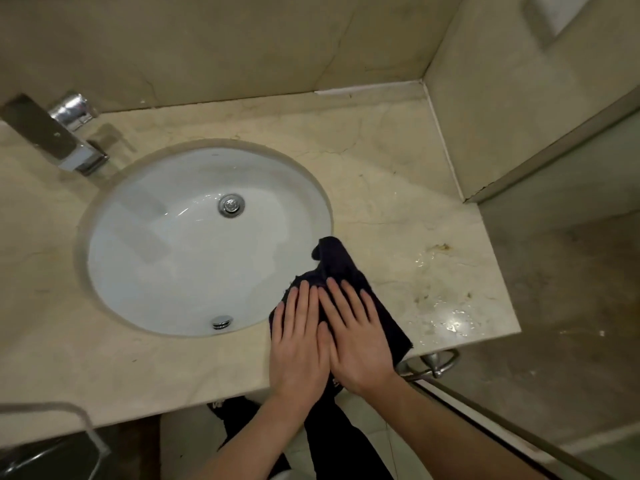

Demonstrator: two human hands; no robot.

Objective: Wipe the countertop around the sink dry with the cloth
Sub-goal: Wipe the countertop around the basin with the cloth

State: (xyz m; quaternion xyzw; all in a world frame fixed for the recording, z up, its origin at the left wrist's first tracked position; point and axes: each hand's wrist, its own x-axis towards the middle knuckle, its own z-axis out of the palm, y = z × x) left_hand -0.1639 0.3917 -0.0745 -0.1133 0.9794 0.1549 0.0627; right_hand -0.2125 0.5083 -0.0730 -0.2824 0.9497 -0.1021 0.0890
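Note:
A dark cloth [337, 261] lies on the beige marble countertop [398, 188] at the right rim of the round white sink [194, 244]. My left hand [299, 344] and my right hand [358, 336] lie side by side on the cloth, fingers straight and flat, pressing it down near the counter's front edge. One end of the cloth points up along the sink's rim; the other end hangs over the front edge. Water drops and a wet sheen [450, 320] sit on the counter right of the cloth.
A chrome faucet [74, 140] stands at the back left of the sink. Walls close the counter at the back and right. A chrome towel ring [438, 363] hangs below the front right corner. A glass panel runs along the right.

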